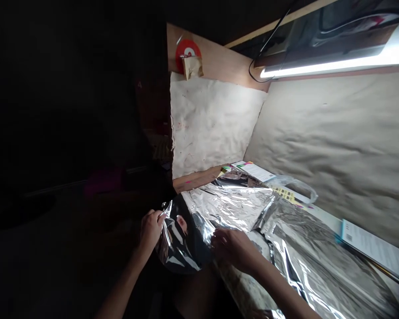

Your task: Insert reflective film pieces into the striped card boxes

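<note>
A shiny silver foil sheet (181, 241) hangs over the near left edge of the table, its surface mirror-like with creases. My left hand (151, 227) pinches the foil's left edge between thumb and fingers. At the other side my right hand (234, 249) has its fingers bent onto the foil; the fingertips are partly hidden in shadow and glare. More crinkled foil (229, 206) spreads over the table beyond my hands. To the right lies a wide piece of glossy film (319, 248), wrinkled and darker toward its right side.
Printed papers (254, 170) and clear plastic (306, 188) lie along the back. A booklet (375, 243) rests at the right by the wall. A paper-covered panel (213, 124) stands at the left under a bright tube lamp (329, 64). The left side is dark.
</note>
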Demonstrator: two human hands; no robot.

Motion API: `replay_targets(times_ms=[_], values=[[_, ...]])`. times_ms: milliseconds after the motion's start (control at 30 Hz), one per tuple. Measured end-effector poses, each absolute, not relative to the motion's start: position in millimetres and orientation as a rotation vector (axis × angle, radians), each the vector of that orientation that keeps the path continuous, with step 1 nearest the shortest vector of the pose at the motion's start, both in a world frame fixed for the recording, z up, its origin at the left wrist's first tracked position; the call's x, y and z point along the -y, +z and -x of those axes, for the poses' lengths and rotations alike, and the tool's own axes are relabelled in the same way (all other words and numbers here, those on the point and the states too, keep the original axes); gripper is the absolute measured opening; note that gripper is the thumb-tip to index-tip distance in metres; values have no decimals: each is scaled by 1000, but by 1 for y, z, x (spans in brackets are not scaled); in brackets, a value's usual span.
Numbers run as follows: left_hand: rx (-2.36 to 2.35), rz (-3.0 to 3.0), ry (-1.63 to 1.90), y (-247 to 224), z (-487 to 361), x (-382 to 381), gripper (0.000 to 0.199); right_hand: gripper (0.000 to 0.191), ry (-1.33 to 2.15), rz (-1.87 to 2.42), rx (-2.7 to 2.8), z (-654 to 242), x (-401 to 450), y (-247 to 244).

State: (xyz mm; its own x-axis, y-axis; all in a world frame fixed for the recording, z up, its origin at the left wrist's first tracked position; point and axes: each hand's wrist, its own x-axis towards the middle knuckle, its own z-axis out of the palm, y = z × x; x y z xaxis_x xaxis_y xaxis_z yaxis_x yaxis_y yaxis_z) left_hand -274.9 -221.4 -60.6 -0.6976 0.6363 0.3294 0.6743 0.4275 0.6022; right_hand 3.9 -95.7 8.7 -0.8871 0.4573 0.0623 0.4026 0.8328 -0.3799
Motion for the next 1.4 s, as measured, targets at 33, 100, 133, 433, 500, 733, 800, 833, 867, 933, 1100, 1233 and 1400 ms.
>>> replay_targets(times_ms=[33,100,133,433,500,733,800,833,867,933,1100,1233,1400], values=[[2620,1192,-1074,-57,276,220,20,17,520,707,2880,-3,95,11],[2651,1195,-916,-50,276,218,25,20,472,720,2923,1,94,16],[2664,1204,-846,-47,275,217,29,22,466,724,2936,3,94,18],[2252,1223,-1355,-12,255,218,26,31,755,650,2524,51,115,28],[2304,1207,-1574,-5,255,209,29,41,936,595,2438,74,124,32],[2292,1562,-2016,7,260,195,33,30,1431,615,2231,119,101,13],[2282,1673,-1983,5,260,196,31,35,1610,554,2144,115,89,6],[2297,1663,-1960,3,259,195,31,38,1661,541,2120,112,85,4],[2318,1626,-1938,1,259,195,32,40,1681,538,2108,109,82,4],[2331,1553,-1898,-2,256,192,34,41,1665,550,2075,103,79,5],[2246,1575,-1725,-3,254,187,33,38,1665,578,1934,95,80,13],[2407,1424,-1366,-19,267,194,29,32,1587,681,1532,67,48,40],[2727,1435,-1052,-54,294,209,29,18,1264,819,989,-51,-16,90]])
